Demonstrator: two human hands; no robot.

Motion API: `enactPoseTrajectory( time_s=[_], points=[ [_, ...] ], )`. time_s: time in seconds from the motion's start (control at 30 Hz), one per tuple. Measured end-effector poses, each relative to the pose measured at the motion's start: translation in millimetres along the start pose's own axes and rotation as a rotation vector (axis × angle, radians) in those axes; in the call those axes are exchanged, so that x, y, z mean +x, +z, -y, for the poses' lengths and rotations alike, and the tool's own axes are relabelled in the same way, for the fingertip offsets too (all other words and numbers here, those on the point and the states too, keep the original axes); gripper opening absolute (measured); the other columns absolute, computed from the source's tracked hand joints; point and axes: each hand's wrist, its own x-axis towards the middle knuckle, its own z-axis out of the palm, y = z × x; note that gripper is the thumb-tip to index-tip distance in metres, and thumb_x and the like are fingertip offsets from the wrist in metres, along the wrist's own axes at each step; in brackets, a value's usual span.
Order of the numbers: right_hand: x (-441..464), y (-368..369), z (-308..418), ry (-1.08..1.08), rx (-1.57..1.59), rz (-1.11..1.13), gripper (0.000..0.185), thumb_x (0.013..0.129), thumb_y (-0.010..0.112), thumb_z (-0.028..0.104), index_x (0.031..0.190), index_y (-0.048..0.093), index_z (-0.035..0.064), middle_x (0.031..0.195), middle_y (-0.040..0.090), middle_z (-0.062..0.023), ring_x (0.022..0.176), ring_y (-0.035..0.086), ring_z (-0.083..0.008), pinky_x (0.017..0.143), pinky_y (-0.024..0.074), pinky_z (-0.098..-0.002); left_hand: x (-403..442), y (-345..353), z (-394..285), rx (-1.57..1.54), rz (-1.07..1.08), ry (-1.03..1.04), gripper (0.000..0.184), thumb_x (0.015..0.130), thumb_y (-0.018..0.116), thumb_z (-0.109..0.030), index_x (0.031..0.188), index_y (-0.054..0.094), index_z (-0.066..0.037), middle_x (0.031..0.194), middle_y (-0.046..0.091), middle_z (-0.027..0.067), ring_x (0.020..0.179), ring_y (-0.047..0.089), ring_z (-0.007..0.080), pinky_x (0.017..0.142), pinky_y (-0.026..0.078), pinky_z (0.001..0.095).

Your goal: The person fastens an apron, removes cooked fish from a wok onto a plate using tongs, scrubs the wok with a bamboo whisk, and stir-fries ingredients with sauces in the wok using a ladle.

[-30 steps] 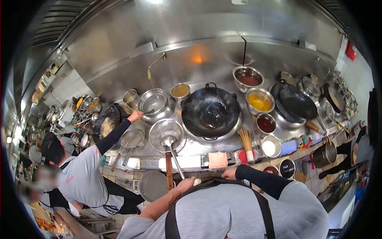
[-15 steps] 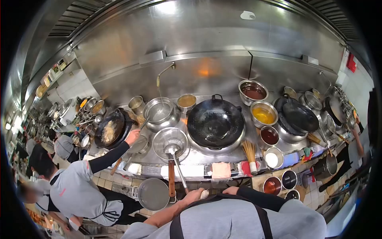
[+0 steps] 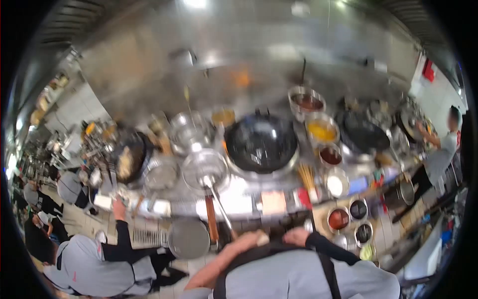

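Curled fingers of my left hand close round a small whitish thing, too blurred to name, at the counter's front edge. The steel handle of a ladle runs down to this hand; whether the fingers touch it cannot be made out. The ladle's bowl lies in a round strainer with a wooden handle. My right hand is low at the same edge, near my apron, its fingers blurred and partly hidden. Beyond both hands sits a large black wok.
Bowls of red sauce and yellow liquid stand right of the wok, near a bamboo brush. A grey pan is below the counter. One co-worker is at left, another at right.
The view has shifted and blurred. The left co-worker's hand has moved from near the pots down to the counter's front edge. The right co-worker has come further into view. My hands stay low.
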Motion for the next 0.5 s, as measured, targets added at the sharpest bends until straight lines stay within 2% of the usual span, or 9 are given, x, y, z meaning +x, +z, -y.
enactPoseTrajectory(
  time_s=[0.03, 0.07, 0.13, 0.17, 0.2, 0.23, 0.33, 0.47, 0.5],
  points=[
    [-1, -31, 57, 0.344, 0.383, -0.084, 0.033, 0.102, 0.059, 0.033, 0.120, 0.073, 0.0080, 0.104, 0.075, -0.0130, 0.090, 0.073, -0.0304, 0.083, 0.0579, -0.0428, 11, 51, 55, -0.094, -0.089, -0.114, 0.046, 0.099, 0.059, -0.039, 0.134, 0.057, -0.009, 0.119, 0.071, 0.0269, 0.115, 0.068, 0.0455, 0.104, 0.048, 0.0543],
    [-3, -51, 73, 0.408, 0.565, -0.079, 0.036, 0.106, 0.060, 0.036, 0.127, 0.068, 0.0073, 0.097, 0.073, -0.0038, 0.075, 0.068, -0.0088, 0.062, 0.0564, -0.0303, -10, 44, 39, -0.149, -0.208, -0.113, 0.046, 0.097, 0.066, -0.034, 0.133, 0.057, -0.007, 0.115, 0.072, 0.0267, 0.111, 0.069, 0.0451, 0.099, 0.051, 0.0516],
    [-5, -61, 51, 0.347, 0.537, -0.267, 0.035, 0.104, 0.062, 0.027, 0.132, 0.065, 0.0052, 0.108, 0.073, -0.0058, 0.086, 0.069, -0.0130, 0.073, 0.0579, -0.0315, -35, 51, 28, -0.307, -0.490, -0.023, 0.052, 0.089, 0.082, -0.026, 0.129, 0.058, -0.003, 0.106, 0.074, 0.0244, 0.099, 0.074, 0.0420, 0.090, 0.057, 0.0448],
    [-7, -59, 28, 0.264, 0.393, -0.429, 0.034, 0.103, 0.064, 0.019, 0.134, 0.064, 0.0048, 0.113, 0.073, -0.0069, 0.096, 0.070, -0.0155, 0.084, 0.0587, -0.0323, -44, 36, 3, -0.407, -0.453, -0.168, 0.055, 0.087, 0.084, -0.028, 0.128, 0.058, -0.003, 0.107, 0.074, 0.0247, 0.101, 0.074, 0.0409, 0.090, 0.057, 0.0438],
    [-5, -85, 24, 0.416, 0.614, -0.485, 0.031, 0.099, 0.065, 0.012, 0.130, 0.067, 0.0035, 0.116, 0.074, -0.0104, 0.103, 0.070, -0.0214, 0.095, 0.0559, -0.0358, -54, 19, -20, -0.485, -0.425, -0.316, 0.057, 0.085, 0.087, -0.031, 0.126, 0.059, -0.003, 0.108, 0.073, 0.0249, 0.102, 0.074, 0.0398, 0.090, 0.057, 0.0428],
    [-1, -120, 23, 0.386, 0.247, -0.670, 0.024, 0.095, 0.065, 0.012, 0.116, 0.072, 0.0036, 0.107, 0.074, -0.0158, 0.097, 0.072, -0.0312, 0.093, 0.0551, -0.0381, -52, 32, -10, -0.504, -0.482, -0.310, 0.058, 0.085, 0.087, -0.031, 0.126, 0.059, -0.002, 0.110, 0.073, 0.0237, 0.103, 0.074, 0.0374, 0.090, 0.057, 0.0412],
    [7, -144, -55, 0.548, -0.045, -0.937, 0.022, 0.094, 0.066, 0.020, 0.108, 0.073, 0.0038, 0.102, 0.070, -0.0233, 0.099, 0.069, -0.0409, 0.090, 0.0543, -0.0513, -34, 37, -2, -0.661, -0.593, -0.266, 0.057, 0.085, 0.088, -0.027, 0.127, 0.060, 0.000, 0.112, 0.073, 0.0187, 0.103, 0.071, 0.0275, 0.090, 0.055, 0.0368],
    [27, -145, -131, 0.947, -0.284, -0.561, 0.058, 0.093, 0.069, 0.041, 0.132, 0.057, 0.0007, 0.108, 0.067, -0.0332, 0.105, 0.065, -0.0485, 0.096, 0.0523, -0.0520, 9, 1, -8, -0.581, -0.595, -0.293, 0.043, 0.089, 0.083, -0.017, 0.122, 0.061, 0.000, 0.100, 0.072, 0.0083, 0.088, 0.069, 0.0151, 0.079, 0.057, 0.0315],
    [28, -127, -170, 0.946, -0.293, -0.497, 0.084, 0.089, 0.072, 0.048, 0.147, 0.039, -0.0035, 0.109, 0.066, -0.0376, 0.105, 0.066, -0.0505, 0.095, 0.0522, -0.0532, 21, -9, -8, -0.596, -0.606, -0.303, 0.042, 0.090, 0.083, -0.016, 0.121, 0.061, 0.000, 0.098, 0.072, 0.0079, 0.084, 0.068, 0.0139, 0.076, 0.056, 0.0302]
  ],
)
